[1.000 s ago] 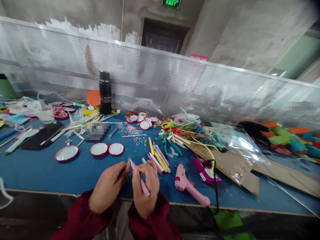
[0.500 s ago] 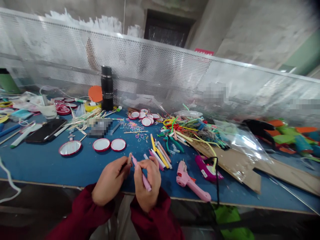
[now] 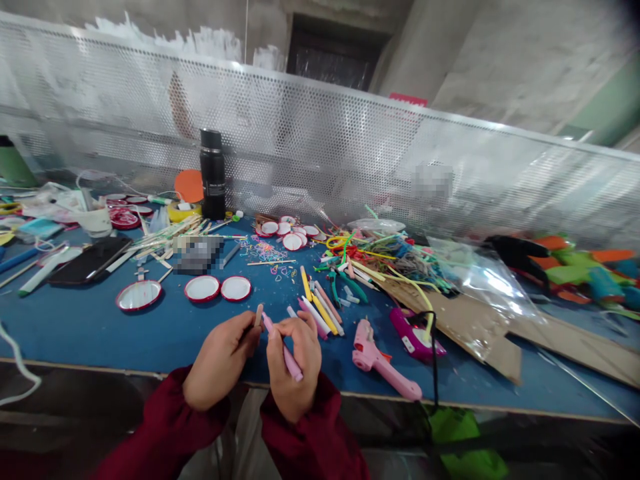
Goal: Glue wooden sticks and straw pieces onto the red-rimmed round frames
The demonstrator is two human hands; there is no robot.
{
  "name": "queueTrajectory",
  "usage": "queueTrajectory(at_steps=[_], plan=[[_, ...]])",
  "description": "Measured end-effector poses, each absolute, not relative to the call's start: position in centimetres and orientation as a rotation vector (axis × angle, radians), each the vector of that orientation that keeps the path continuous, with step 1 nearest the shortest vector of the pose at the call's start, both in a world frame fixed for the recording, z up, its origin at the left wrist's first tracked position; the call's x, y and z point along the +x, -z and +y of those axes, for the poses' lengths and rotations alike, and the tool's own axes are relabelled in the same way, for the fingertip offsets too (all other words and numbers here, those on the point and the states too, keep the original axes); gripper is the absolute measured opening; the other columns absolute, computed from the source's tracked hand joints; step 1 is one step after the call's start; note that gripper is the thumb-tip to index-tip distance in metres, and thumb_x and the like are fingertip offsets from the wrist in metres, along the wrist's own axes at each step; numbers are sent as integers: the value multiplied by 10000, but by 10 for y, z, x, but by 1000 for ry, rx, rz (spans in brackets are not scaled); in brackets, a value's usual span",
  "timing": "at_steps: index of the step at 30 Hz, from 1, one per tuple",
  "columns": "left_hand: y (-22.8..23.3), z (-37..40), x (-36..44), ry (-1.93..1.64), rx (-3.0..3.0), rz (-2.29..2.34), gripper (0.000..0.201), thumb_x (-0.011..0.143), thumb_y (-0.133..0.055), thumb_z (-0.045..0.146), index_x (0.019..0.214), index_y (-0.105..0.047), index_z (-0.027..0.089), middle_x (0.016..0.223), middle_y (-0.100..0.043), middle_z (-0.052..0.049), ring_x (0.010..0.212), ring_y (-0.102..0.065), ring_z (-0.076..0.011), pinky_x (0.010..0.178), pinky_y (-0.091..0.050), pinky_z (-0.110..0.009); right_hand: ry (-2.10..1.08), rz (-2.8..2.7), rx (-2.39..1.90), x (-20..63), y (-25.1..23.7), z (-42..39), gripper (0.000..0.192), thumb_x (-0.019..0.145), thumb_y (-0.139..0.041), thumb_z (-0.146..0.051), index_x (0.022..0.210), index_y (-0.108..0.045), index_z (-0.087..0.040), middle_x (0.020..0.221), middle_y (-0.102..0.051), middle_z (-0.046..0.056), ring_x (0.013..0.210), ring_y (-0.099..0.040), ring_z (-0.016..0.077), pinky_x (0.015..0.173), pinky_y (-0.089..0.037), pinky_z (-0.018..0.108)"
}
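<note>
Across the blue table (image 3: 90,327), hardly anything different from half a second ago: glue gun (image 3: 380,363) to the right, round mirrors (image 3: 203,289) farther left, unmoved. Near edge: right hand (image 3: 293,360) closed round a pink stick (image 3: 283,347), long axis running from near-right to far-left, tip far. Left hand (image 3: 223,360) pinched on a small wooden stick (image 3: 258,315), upright, touching that tip — same grip, work mid-step.

The glue gun (image 3: 383,363) lies right of the hands (image 3: 260,357), the lids (image 3: 219,288) behind them, the flask (image 3: 213,175) farther back.
</note>
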State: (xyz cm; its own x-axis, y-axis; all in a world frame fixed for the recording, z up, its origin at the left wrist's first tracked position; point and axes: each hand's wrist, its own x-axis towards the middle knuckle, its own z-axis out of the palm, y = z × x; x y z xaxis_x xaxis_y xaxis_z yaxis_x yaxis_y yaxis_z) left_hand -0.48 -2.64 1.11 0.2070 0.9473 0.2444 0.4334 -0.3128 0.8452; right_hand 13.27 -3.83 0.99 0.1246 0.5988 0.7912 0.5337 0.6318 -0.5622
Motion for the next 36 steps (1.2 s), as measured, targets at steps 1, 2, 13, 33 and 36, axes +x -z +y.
queueTrajectory(at_steps=[1,2,13,33,36], plan=[[-11,-26,-5,-1043,1852,1278,321,988,-378,415,755,-454,208,679,-470,27,626,-391,-135,572,-318,-260,-57,-1523,-990,133,-10,-38,123,905,-515,-151,804,-542,-216,737,-631,-22,708,-595,135,1026,-417,445],[-11,-26,-5,-1042,1853,1276,322,989,-377,416,757,-458,208,680,-469,27,628,-392,-136,573,-319,-261,-52,-1524,-991,133,-10,-38,120,905,-515,-150,810,-544,-216,738,-633,-22,709,-596,135,1026,-417,445],[-8,-24,-6,-1007,1895,1311,317,987,-392,420,773,-484,206,701,-496,23,641,-408,-134,590,-316,-243,-47,-1523,-989,132,-10,-38,122,908,-512,-147,813,-543,-217,747,-633,-24,721,-597,135,1026,-411,441],[-11,-25,-6,-986,1919,1304,329,996,-382,435,805,-521,206,740,-545,10,671,-438,-143,615,-331,-250,-40,-1538,-991,132,-13,-39,116,913,-508,-157,825,-549,-220,744,-637,-25,725,-609,138,1017,-418,437],[-11,-25,-6,-991,1917,1299,326,998,-380,429,807,-521,205,734,-534,14,670,-431,-141,615,-327,-250,-31,-1534,-984,131,-11,-39,125,909,-507,-148,811,-540,-218,735,-623,-30,715,-599,133,1026,-416,443]])
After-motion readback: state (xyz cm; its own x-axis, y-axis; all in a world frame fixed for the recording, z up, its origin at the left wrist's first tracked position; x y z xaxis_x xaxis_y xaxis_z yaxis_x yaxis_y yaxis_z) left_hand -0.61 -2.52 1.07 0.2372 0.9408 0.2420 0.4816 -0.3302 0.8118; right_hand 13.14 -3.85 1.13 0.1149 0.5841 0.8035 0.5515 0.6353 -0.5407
